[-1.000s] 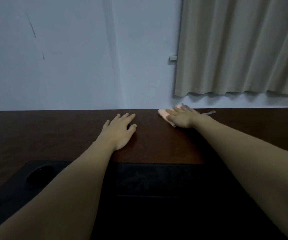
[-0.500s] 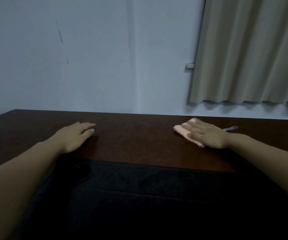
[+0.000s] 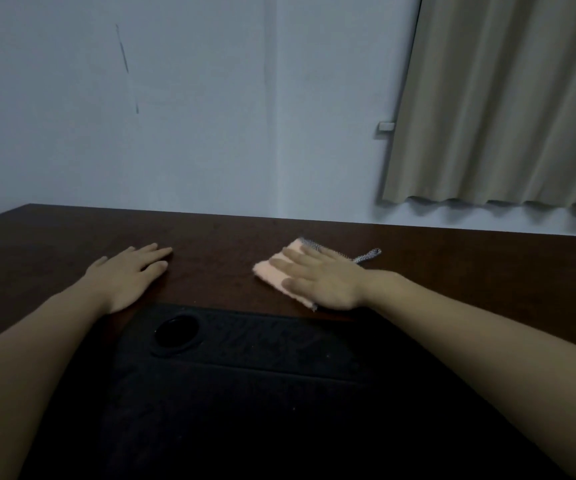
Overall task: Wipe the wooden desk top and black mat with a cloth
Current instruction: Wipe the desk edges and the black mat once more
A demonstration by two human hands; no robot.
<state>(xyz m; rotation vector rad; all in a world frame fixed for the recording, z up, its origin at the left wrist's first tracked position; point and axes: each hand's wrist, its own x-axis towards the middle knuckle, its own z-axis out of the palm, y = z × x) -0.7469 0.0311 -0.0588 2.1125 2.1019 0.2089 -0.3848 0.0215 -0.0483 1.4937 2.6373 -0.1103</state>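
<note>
The pink cloth [image 3: 272, 271] lies on the wooden desk top [image 3: 210, 244], long axis running far-left to near-right, pressed under the flat right hand [image 3: 321, 278]. The left hand [image 3: 127, 271] rests flat, fingers straight. The black mat [image 3: 262, 393] lies near; a curtain [image 3: 504, 98] hangs far right.

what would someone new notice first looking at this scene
The pink cloth stands out, pressed flat under the right hand on the dark wooden desk top. The left hand lies flat on the wood beside it, and the black mat fills the near side.
</note>
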